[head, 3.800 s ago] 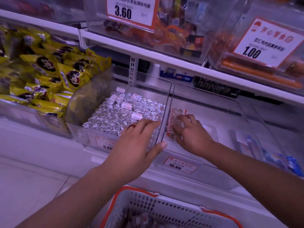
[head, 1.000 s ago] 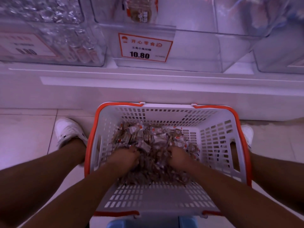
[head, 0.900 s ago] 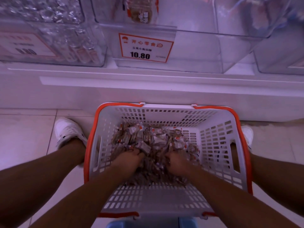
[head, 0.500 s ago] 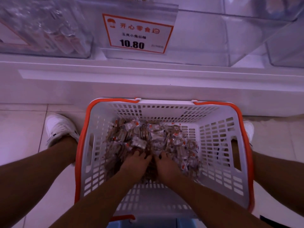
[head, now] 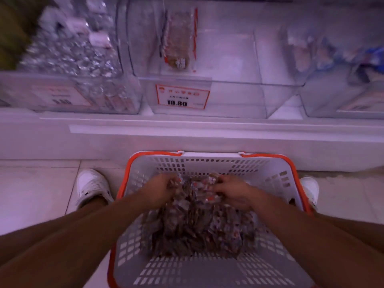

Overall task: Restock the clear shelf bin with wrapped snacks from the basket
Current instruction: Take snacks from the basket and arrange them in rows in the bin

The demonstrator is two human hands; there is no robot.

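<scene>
Clear shelf bin [head: 228, 59], tagged 10.80, sits on the white shelf above the floor; one short row of snacks stands at its left wall. White basket [head: 276, 183] with orange rim directly below. Wrapped snacks [head: 197, 227] heaped inside. Left hand [head: 160, 190] and right hand [head: 232, 192] each curled around a bunch at the pile's far edge.

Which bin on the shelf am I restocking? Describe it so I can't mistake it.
Look along the white shelf above the orange-rimmed basket. The clear shelf bin is the middle one, directly over the basket. Unlike the foil-filled bin to its left, it is nearly bare, with one short row of wrapped snacks and a 10.80 tag.
</scene>
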